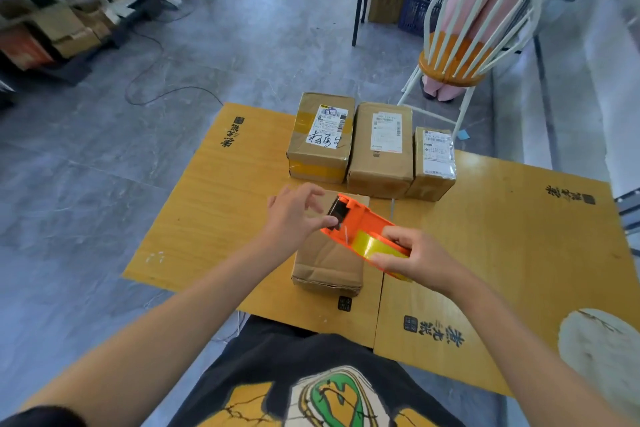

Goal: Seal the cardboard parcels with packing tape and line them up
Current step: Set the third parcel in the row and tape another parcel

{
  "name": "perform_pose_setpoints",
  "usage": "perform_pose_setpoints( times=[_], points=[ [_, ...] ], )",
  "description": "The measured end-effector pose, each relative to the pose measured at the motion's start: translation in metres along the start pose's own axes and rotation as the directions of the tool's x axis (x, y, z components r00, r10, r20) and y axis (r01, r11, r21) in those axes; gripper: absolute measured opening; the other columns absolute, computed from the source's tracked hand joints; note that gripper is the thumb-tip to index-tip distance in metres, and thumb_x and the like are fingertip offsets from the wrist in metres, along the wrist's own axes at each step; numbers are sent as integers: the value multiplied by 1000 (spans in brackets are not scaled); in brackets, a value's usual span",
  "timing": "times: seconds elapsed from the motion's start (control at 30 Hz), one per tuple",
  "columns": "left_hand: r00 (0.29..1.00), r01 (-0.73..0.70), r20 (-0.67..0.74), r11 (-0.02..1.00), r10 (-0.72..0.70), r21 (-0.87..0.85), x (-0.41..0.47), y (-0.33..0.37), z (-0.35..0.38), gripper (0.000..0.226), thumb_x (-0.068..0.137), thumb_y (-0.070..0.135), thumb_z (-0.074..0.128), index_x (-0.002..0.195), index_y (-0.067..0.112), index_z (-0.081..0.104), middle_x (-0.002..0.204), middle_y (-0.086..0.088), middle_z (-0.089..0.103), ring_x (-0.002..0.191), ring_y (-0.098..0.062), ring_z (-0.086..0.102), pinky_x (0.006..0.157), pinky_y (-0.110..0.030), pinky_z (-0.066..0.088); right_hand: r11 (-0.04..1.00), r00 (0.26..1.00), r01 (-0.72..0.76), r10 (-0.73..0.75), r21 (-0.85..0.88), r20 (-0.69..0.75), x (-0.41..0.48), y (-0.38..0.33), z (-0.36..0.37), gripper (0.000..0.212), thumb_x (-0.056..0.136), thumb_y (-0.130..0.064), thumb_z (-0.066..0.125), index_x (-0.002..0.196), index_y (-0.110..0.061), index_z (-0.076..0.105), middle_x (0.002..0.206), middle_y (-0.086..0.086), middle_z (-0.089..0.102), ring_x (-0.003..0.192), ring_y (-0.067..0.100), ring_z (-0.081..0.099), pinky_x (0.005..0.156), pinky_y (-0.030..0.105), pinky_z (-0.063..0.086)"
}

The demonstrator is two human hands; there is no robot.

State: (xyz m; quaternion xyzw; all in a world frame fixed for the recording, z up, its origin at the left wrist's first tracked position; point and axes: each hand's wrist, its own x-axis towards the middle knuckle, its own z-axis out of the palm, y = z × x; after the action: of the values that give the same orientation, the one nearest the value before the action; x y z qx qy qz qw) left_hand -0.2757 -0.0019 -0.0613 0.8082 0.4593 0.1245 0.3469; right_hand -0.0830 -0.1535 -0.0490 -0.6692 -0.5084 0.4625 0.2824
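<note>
An orange tape dispenser [360,222] with a yellowish roll of packing tape [375,246] hovers over a plain cardboard parcel [329,263] in the middle of the wooden table [214,204]. My right hand [412,256] grips the dispenser round the roll. My left hand [298,211] pinches at the dispenser's black cutter end with thumb and forefinger. Three labelled parcels stand side by side behind it: a left one [320,137], a middle one [381,149] and a smaller right one [434,163].
A second wooden tabletop [519,253] adjoins on the right. A white spindle chair [464,45] with an orange seat stands beyond the parcels, a person in pink trousers behind it. A cable [152,73] lies on the grey floor at left, near shelves of boxes.
</note>
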Motion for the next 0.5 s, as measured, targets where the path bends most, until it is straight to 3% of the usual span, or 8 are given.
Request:
perform_pose_setpoints(
  times=[0.1, 0.2, 0.37, 0.5],
  points=[
    [997, 82, 18, 988, -80, -131, -4, -14, -2, 31, 76, 38, 83, 98, 21, 71, 75, 11, 68, 82, -9, 64, 81, -31, 46, 999, 1000, -20, 19, 48, 21, 8, -7, 6, 49, 76, -59, 65, 90, -12, 62, 86, 4, 63, 76, 21, 62, 64, 23, 49],
    [992, 124, 55, 976, -116, -178, -6, -21, -6, 17, 75, 32, 84, 81, 19, 76, 73, 10, 71, 73, -5, 65, 67, -20, 46, 999, 997, -54, 54, 3, 64, 23, -11, 9, 61, 76, -67, 57, 92, -8, 63, 86, 4, 64, 72, 14, 62, 64, 23, 48],
    [981, 183, 102, 961, -165, -206, -1, -28, -33, 15, 75, 34, 84, 80, 20, 79, 70, 11, 71, 69, 1, 61, 61, -16, 42, 998, 981, -56, 54, 4, 184, 34, -10, 13, 58, 82, -62, 65, 89, -5, 61, 94, 10, 65, 77, 14, 62, 68, 25, 48],
    [969, 138, 218, 986, -115, -92, 9, -28, -57, 14, 72, 34, 86, 74, 23, 78, 68, 9, 72, 62, 4, 60, 59, -15, 45, 998, 922, -28, 51, -64, 385, 28, -4, 5, 55, 84, -59, 61, 98, -6, 63, 99, 12, 62, 84, 16, 62, 74, 28, 48]
  ],
)
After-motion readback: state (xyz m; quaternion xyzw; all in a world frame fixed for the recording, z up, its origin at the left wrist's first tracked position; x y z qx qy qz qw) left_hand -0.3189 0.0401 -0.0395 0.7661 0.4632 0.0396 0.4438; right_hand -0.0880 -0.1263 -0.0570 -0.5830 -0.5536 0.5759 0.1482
